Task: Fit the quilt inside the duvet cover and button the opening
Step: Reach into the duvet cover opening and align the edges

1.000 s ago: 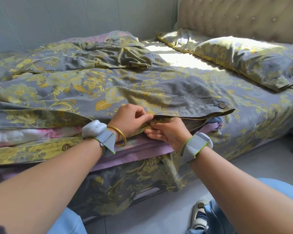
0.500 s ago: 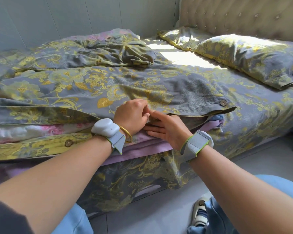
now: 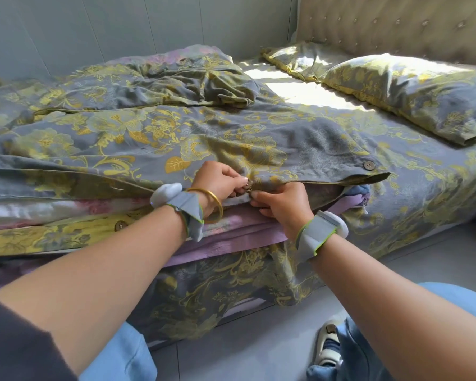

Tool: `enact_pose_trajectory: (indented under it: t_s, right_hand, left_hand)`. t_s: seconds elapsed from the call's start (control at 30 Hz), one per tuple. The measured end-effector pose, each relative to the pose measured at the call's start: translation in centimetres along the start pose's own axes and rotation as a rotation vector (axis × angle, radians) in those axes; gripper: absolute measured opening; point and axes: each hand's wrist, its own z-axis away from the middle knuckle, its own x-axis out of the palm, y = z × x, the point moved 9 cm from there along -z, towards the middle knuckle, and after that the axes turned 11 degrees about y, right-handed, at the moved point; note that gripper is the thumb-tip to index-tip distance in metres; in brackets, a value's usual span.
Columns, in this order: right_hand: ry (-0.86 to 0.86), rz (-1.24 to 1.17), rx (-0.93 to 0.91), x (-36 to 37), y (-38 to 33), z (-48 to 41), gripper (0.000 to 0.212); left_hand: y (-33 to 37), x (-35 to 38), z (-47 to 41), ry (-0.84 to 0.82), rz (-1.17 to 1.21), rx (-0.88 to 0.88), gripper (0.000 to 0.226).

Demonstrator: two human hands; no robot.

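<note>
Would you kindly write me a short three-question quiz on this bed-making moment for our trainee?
1. True or false: the left hand and right hand both work at the middle button of the duvet cover.
2. Which wrist carries the gold bangle? A left, B right, C neither.
3. Fill in: the left-hand button, on the lower flap, is ____ fastened.
Key: 1 true; 2 A; 3 not.

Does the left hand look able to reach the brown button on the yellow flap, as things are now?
Probably yes, once freed: the left hand pinches the middle button, but the brown button lies uncovered near its wrist.
</note>
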Motion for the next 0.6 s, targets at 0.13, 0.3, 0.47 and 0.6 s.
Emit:
enact_pose_trajectory:
  t_s: [0.13,0.3,0.47,0.6]
  right_hand:
    - [0.046,-0.013,-0.012,0.2,0.2,0.1,0.01]
    - [-0.136,-0.301,0.268,2.9,1.4,2.0,0.016]
    - [-0.147,-0.366,0.32,2.7,0.5,2.3,0.013]
    - [-0.136,-0.36,0.287,1.9,-1.1,1.7,0.016]
  left_hand:
    - [-0.3,0.3,-0.1,-0.096,0.113,-0.131,0.007]
    - [1.4,-2.3,-1.2,0.0,-0.365,0.244,0.018]
    - [-0.8,-3.9,-1.0,-0.092,-0.549,0.251,0.035]
    - [1.6,-5.0,0.5,0.026,-0.439,0.527,0.032]
